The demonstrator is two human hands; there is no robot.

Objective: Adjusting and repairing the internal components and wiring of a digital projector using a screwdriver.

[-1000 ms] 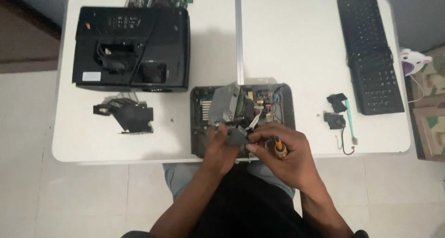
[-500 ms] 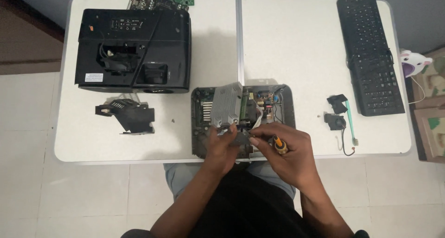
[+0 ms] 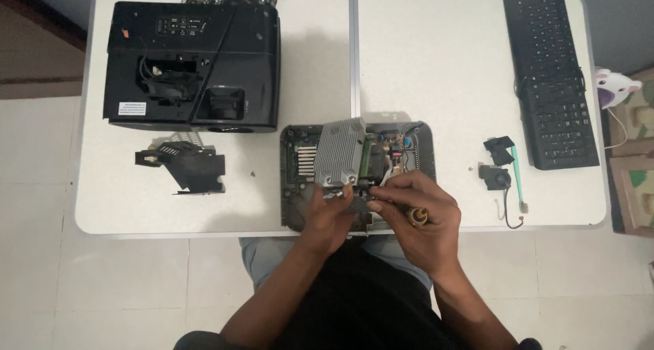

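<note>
Left hand [image 3: 330, 217] grips the ribbed grey metal heatsink [image 3: 340, 152], long axis pointing away; right hand [image 3: 417, 217] clenches a yellow-handled screwdriver [image 3: 417, 218]

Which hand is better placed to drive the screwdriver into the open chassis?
Right. The right hand already grips the screwdriver over the open chassis; the left hand steadies parts under the heatsink.

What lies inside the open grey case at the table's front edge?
Inside the case: a ribbed silver heatsink, a green circuit board and wiring with small parts. The left hand and right hand cover the front part, so that is hidden.
</note>
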